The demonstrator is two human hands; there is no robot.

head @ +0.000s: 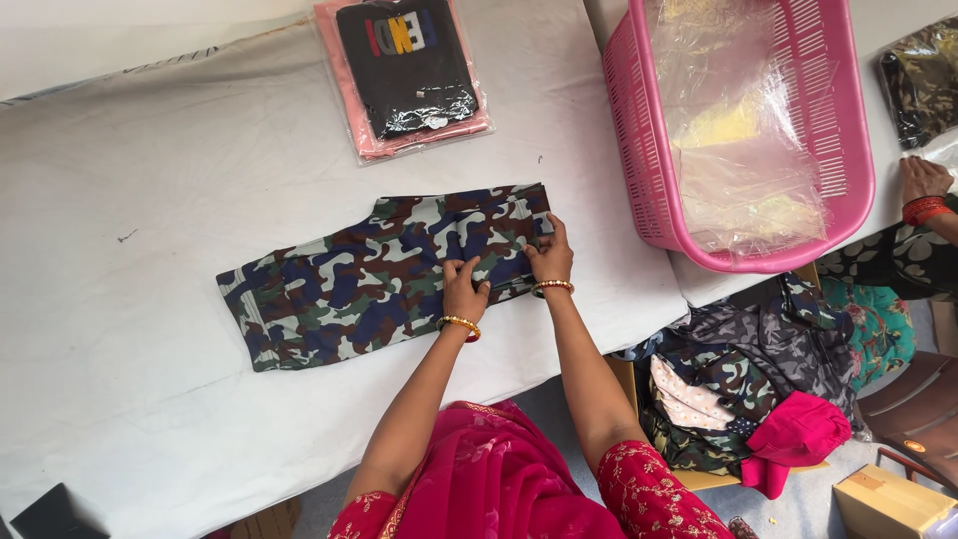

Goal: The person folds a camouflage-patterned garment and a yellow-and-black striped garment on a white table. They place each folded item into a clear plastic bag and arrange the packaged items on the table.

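Both hands, left hand (pixel 464 289) and right hand (pixel 552 255), press flat, grip open and holding nothing, on the folded camouflage garment (pixel 379 274) at frame centre on the tabletop (pixel 120 200). Folding appears midway; the next fold calls for pinching an edge.

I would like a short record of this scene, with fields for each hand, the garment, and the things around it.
left hand: flat on the camouflage garment
right hand: pressing the garment's right edge
garment: lying flat on the white table
pink basket: at right, with clear plastic bags inside
packed clothes: bagged, at the table's far side
clothes pile: below the basket
other person's hand: far right
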